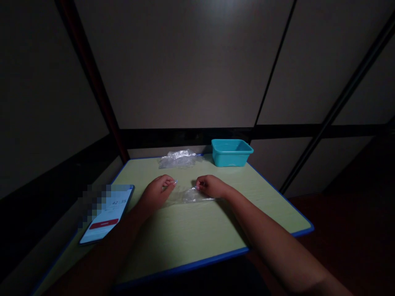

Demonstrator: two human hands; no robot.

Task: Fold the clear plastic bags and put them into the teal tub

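Observation:
A clear plastic bag [190,195] lies flat on the middle of the table, partly under my right hand [212,186]. The fingers of that hand are closed in a pinch at the bag's upper edge. To the left, my left hand [158,191] is also closed, thumb against fingers, just above the tabletop. A tiny pale, shiny bit shows at its fingertips; whether it is part of the bag or a separate piece I cannot tell. Behind both hands rests a crumpled pile of clear plastic bags [179,159].
A turquoise plastic bin [232,159] stands at the table's back right corner. On the left lies a phone [108,216] with a lit screen, near my left forearm. The pale green table [185,238] has a blue edge, and cabinet panels [191,74] rise behind it.

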